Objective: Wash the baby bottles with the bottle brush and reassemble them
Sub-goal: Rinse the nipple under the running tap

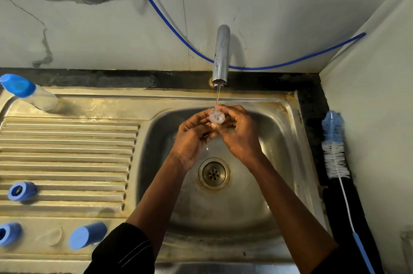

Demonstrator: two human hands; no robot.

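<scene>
Dim, warm light; glare on the wet sink basin (279, 184); wide-angle bending and softness at edges.

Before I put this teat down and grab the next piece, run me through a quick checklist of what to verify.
1. Teat under the water stream: ok, water lands on it.
2. Grip: ok, left hand and right hand both hold it over the sink.
3. Teat rinsed clean: cannot tell, too small and clear.
4. Bottle brush within reach: ok, lying on the counter at the right.
5. Blue rings and cap ready: ok, on the drainboard.
6. Capped bottle washed: cannot tell.
</scene>
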